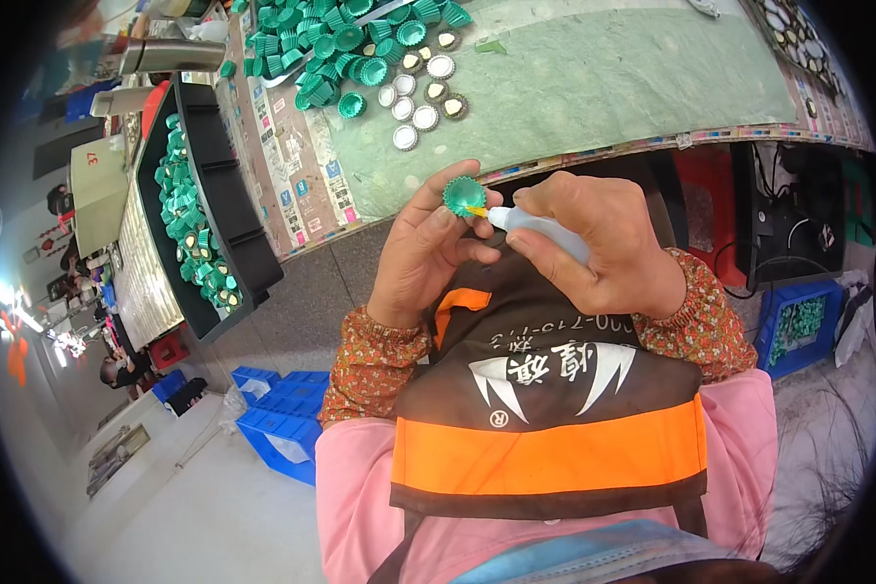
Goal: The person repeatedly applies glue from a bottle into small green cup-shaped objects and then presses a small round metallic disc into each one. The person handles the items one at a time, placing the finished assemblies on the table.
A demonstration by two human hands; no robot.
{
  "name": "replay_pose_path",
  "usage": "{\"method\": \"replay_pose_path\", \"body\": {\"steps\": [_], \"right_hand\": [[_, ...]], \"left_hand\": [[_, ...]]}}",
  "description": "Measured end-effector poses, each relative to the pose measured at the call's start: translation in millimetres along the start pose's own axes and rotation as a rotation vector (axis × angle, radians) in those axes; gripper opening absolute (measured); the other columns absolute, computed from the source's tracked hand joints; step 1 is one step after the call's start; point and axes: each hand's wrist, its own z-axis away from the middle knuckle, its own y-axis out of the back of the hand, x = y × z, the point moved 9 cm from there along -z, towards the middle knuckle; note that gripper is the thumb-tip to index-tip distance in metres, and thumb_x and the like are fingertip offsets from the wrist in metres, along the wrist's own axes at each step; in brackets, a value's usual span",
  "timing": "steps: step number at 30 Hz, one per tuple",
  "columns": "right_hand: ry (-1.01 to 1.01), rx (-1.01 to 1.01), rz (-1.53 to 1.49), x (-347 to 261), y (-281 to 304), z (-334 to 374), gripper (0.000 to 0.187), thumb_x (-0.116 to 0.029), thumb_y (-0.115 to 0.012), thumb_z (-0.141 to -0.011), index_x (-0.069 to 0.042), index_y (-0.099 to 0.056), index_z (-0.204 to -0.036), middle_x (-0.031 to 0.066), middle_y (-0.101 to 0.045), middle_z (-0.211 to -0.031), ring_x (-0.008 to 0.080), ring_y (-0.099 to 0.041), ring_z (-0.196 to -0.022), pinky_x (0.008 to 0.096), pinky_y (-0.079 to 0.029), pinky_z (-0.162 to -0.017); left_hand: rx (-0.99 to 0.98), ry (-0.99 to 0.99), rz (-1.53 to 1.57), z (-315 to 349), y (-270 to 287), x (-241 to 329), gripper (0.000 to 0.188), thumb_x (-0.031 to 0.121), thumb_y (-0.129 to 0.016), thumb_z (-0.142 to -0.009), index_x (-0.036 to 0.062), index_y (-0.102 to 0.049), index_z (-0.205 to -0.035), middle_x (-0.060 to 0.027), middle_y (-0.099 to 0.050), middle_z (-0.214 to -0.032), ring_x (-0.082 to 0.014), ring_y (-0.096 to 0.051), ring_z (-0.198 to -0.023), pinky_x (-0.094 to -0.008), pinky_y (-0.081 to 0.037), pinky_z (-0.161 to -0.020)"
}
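Between the fingertips of my left hand (414, 251) sits a small green fluted cup (463, 192), its hollow side facing up. My right hand (603, 229) grips a pale squeeze bottle (552, 237) with a thin yellow nozzle (477, 211). The nozzle tip is at the cup's lower inside edge; whether it touches, I cannot tell. On the table beyond my hands lie several round dark-rimmed caps (424, 118), some with white faces and some with cream pieces on them. Past these is a heap of the same green fluted cups (336, 41).
A black crate (204, 136) at the left holds green cups and some caps. The green-topped table (594, 107) has its front edge just beyond my hands. Blue bins (282, 414) stand low on the left, another blue bin (798, 326) on the right. More caps (798, 44) lie far right.
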Motion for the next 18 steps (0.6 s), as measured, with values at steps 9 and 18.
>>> {"method": "replay_pose_path", "body": {"steps": [9,18], "right_hand": [[-0.045,0.057,-0.02,6,-2,2,0.018,-0.012,-0.072,-0.086,-0.005,-0.058,-0.094,0.0121,-0.06,-0.074,0.0336,-0.062,-0.064,0.0394,-0.048,-0.055],[-0.256,0.089,-0.124,32,11,6,0.02,-0.016,-0.073,-0.089,-0.004,-0.061,-0.099,0.0105,-0.068,-0.081,0.0235,-0.069,-0.07,0.0323,-0.053,-0.064]], "left_hand": [[0.027,0.025,0.029,1,-3,-6,0.054,0.026,-0.06,-0.101,0.0003,-0.042,-0.145,-0.0129,-0.06,-0.117,-0.0178,-0.063,-0.098,-0.0332,-0.064,-0.079],[0.025,0.067,0.168,6,0,-11,0.046,0.033,-0.047,-0.106,-0.0022,-0.047,-0.136,-0.0131,-0.061,-0.109,-0.019,-0.063,-0.094,-0.0348,-0.065,-0.078]]}}
